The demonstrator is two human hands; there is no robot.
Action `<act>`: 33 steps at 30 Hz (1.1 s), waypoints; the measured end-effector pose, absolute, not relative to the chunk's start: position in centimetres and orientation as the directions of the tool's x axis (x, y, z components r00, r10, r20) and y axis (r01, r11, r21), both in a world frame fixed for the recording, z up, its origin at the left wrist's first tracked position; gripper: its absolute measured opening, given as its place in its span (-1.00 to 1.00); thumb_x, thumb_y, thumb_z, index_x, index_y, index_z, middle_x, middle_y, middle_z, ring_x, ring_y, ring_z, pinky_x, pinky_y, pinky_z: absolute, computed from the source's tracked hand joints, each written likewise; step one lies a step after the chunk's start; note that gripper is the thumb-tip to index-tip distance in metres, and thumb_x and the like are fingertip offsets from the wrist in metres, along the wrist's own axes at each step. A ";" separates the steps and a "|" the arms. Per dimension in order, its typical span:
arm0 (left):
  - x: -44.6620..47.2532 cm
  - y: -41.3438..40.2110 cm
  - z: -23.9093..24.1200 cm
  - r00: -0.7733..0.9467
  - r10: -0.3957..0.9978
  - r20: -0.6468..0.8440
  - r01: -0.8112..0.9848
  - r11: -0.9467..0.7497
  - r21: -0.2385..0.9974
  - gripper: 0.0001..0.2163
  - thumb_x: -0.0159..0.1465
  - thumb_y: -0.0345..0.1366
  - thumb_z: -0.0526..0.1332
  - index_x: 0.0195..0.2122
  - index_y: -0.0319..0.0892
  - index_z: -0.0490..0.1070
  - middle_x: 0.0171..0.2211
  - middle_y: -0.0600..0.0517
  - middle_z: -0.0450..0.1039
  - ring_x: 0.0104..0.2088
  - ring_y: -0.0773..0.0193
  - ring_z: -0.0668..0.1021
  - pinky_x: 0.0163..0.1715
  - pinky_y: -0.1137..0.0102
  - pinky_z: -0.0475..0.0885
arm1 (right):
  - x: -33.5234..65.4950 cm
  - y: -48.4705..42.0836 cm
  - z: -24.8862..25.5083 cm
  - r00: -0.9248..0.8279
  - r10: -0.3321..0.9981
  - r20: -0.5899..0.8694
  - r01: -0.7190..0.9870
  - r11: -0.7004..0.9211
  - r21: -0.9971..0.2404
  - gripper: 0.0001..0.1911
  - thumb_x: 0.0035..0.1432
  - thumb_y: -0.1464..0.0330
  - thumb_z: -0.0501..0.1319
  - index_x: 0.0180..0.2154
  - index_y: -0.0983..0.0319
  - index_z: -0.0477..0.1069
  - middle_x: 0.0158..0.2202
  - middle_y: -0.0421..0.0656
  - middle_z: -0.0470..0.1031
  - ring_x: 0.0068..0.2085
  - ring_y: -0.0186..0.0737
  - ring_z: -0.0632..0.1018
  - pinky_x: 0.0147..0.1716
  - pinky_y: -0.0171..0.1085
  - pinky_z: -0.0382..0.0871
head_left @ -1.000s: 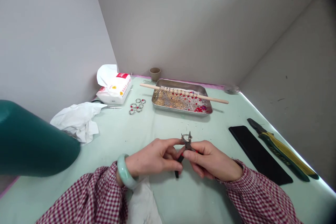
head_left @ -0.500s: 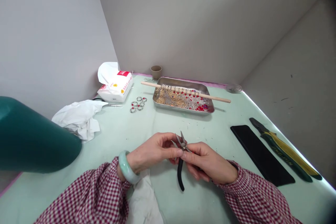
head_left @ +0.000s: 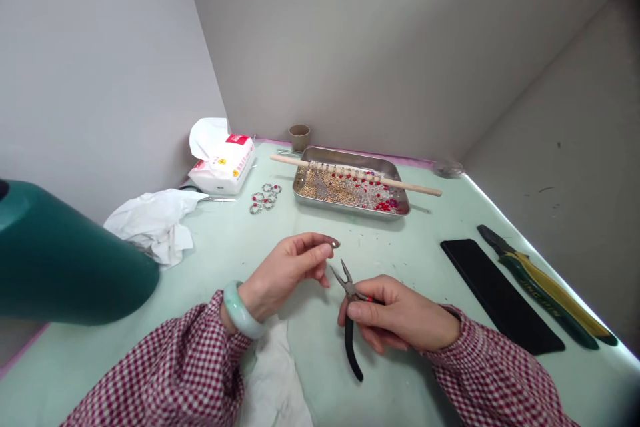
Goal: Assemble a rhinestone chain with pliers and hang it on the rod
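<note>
In my right hand (head_left: 395,310) is a pair of needle-nose pliers (head_left: 350,288) with black handles. Its slim jaws are parted and point up and to the left, with nothing between them. My left hand (head_left: 295,267), with a pale green bangle (head_left: 241,312) at the wrist, is raised just left of the jaws. Thumb and forefinger are pinched together, and a tiny shiny thing shows at the fingertips, too small to name. Beyond my left hand, several beaded rings (head_left: 265,199) with red beads lie on the pale green table.
A metal tray (head_left: 350,212) of beads stands at the back, a wooden stick (head_left: 420,189) with rings across it. To the right lie a black case (head_left: 500,297) and large yellow-green pliers (head_left: 545,287). On the left are a green cylinder (head_left: 75,260), crumpled tissue (head_left: 155,217) and a tissue pack (head_left: 225,167).
My hands have come apart. The left has lifted slightly up and away from the pliers, while the right has drawn a little down and right with the pliers in it.
</note>
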State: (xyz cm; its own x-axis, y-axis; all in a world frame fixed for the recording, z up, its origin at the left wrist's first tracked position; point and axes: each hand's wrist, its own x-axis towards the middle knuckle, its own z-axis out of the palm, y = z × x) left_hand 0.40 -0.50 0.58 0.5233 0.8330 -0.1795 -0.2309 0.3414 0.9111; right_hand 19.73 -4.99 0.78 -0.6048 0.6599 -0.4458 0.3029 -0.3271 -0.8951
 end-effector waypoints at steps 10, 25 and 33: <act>0.2 -0.1 0.2 0.477 0.847 -0.234 -0.336 0.421 0.842 -0.86 0.18 -0.31 0.22 -0.32 -0.30 0.46 -0.27 -0.01 0.39 -0.59 0.54 0.32 -0.51 0.47 0.43 | 19.4 -4.6 -1.0 -0.239 0.966 0.097 0.873 0.257 -0.414 -0.82 0.14 0.26 0.16 -0.31 0.24 0.40 -0.38 -0.13 0.46 -0.37 -0.18 0.46 -0.38 -0.21 0.28; 0.8 -1.2 -0.2 0.652 0.719 -0.241 -0.217 0.482 0.849 -0.83 0.18 -0.29 0.22 -0.33 -0.34 0.41 -0.36 -0.06 0.42 -0.57 0.45 0.42 -0.43 0.38 0.44 | 17.9 -5.3 -0.2 -0.097 0.989 0.111 0.254 0.133 -0.958 -0.81 0.17 0.30 0.12 -0.20 0.24 0.38 -0.31 -0.12 0.48 -0.34 -0.28 0.48 -0.35 -0.29 0.38; 0.9 -1.1 -0.1 0.601 0.755 -0.263 -0.185 0.452 0.873 -0.79 0.17 -0.20 0.23 -0.38 -0.29 0.36 -0.57 0.09 0.28 -0.60 0.46 0.32 -0.51 0.40 0.41 | 17.7 -5.0 0.1 -0.083 0.993 -0.090 0.130 -0.078 -0.988 -0.82 0.10 0.27 0.16 -0.35 0.27 0.35 -0.59 -0.29 0.27 -0.57 -0.41 0.27 -0.56 -0.37 0.18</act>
State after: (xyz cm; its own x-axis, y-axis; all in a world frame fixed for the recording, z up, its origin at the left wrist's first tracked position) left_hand 0.91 -1.09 -0.05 0.6011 0.7546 -0.2633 -0.1852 0.4519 0.8726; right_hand 17.71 -5.04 0.12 -0.0826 0.9925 -0.0896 0.1297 -0.0784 -0.9884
